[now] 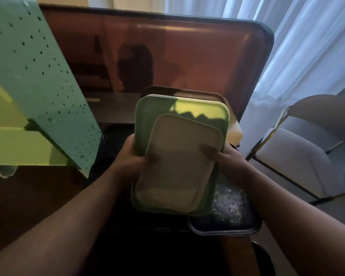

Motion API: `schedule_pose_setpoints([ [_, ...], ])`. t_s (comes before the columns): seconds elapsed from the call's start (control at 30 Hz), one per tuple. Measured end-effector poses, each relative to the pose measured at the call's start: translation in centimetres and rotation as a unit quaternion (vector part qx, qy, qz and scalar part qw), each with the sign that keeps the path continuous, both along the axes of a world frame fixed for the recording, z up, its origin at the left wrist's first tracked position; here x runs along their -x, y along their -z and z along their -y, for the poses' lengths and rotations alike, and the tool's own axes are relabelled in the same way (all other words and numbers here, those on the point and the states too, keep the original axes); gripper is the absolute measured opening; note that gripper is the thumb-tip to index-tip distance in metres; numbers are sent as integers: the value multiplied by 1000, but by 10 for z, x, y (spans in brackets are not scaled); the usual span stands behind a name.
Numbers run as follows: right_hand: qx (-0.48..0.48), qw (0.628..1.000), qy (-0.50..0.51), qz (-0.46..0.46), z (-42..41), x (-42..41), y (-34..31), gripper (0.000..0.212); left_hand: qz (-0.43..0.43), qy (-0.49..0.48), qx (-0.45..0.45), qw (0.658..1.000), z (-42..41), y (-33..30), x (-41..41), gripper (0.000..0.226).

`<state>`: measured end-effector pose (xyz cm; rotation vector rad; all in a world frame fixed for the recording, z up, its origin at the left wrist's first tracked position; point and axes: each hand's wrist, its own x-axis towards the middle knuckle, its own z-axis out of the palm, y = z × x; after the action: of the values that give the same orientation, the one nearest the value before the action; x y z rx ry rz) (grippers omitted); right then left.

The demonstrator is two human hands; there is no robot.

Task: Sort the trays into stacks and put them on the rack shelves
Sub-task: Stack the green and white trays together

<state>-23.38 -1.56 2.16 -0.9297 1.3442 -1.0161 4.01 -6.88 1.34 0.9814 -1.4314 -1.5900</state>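
Observation:
I hold a small pile of trays in front of me. A small cream tray [177,166] lies on top of a larger green tray [159,112], and a dark brown tray [179,92] shows behind the green one's far edge. My left hand [131,154] grips the pile's left side with the thumb on the cream tray. On the right side, my right hand [225,158] grips it with fingers on the cream tray's edge. The green rack [38,76], with a perforated side panel, stands at the left; a yellow-green shelf [14,148] of it shows low down.
A large brown tray [197,56] leans upright behind the pile. Dark trays [108,140] lie flat beneath my hands, one at the lower right [227,228] with a speckled surface. A white chair [299,154] with a thin metal frame stands at the right, before pale curtains [307,36].

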Motion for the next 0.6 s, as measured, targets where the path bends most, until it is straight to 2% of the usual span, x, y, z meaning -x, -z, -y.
schedule_pose_setpoints([
  [0.1,53,996,-14,-67,-3,-38,4,63,61,-16,120,991,7,12,-44,27],
  [0.2,86,986,-16,-143,-8,-72,14,67,136,-82,187,969,6,23,-81,45],
  [0.33,108,974,9,-200,-14,-109,25,48,137,-95,165,972,1,40,-113,59],
  [0.47,115,973,52,-192,-23,-136,36,62,139,-112,120,977,-5,62,-140,72],
  [0.6,126,965,74,-217,-32,-154,37,66,108,-114,103,982,-15,52,-148,66],
])
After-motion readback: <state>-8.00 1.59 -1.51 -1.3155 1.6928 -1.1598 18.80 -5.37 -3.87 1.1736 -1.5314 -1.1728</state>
